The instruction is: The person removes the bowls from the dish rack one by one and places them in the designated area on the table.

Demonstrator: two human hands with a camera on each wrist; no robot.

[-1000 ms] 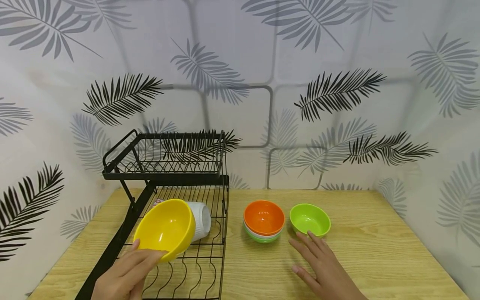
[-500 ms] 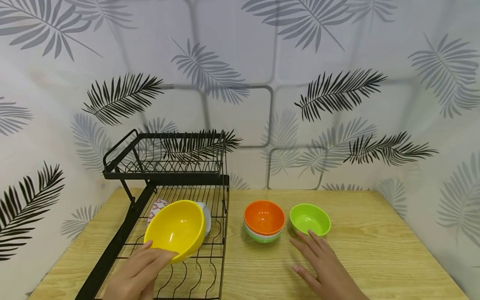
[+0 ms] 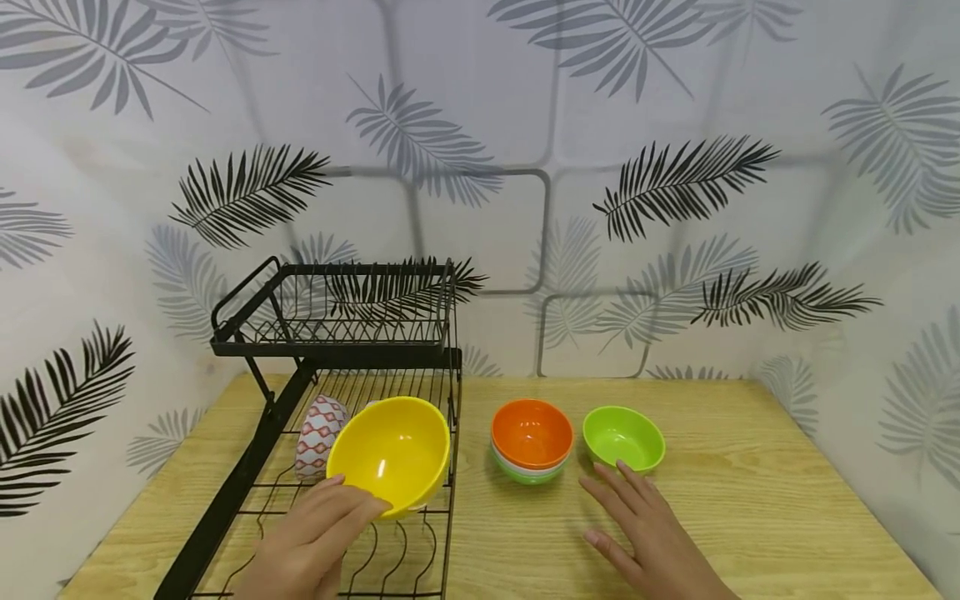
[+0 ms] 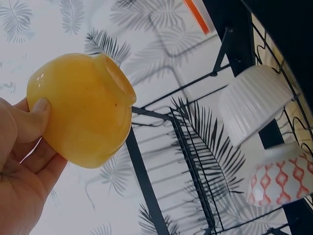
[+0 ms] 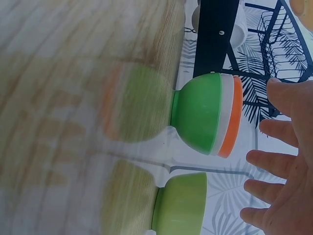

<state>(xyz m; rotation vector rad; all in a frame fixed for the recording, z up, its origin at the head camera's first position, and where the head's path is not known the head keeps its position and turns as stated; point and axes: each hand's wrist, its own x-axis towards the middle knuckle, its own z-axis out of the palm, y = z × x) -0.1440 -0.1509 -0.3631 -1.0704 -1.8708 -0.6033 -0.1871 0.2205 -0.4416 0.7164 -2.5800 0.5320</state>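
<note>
A yellow bowl [image 3: 392, 454] is held by its near rim in my left hand [image 3: 311, 537], tilted, above the right part of the dish rack's lower tier. The left wrist view shows the thumb on the outside of the yellow bowl [image 4: 83, 107]. My right hand [image 3: 645, 529] hovers with spread fingers, holding nothing, just in front of a lime green bowl [image 3: 622, 437]. Left of that bowl stands a stack topped by an orange bowl [image 3: 531, 433], with a white and a green bowl [image 5: 195, 115] under it.
A black two-tier dish rack [image 3: 337, 350] fills the left of the wooden table [image 3: 712, 500]. On its lower tier a red-patterned bowl [image 3: 321, 437] and a white ribbed bowl [image 4: 254, 103] stand on their sides. A leaf-patterned backdrop [image 3: 480, 108] rises behind.
My left hand has carried the yellow bowl to the right across the rack, uncovering the red-patterned bowl and covering the white one. My right hand has stayed about where it was.
</note>
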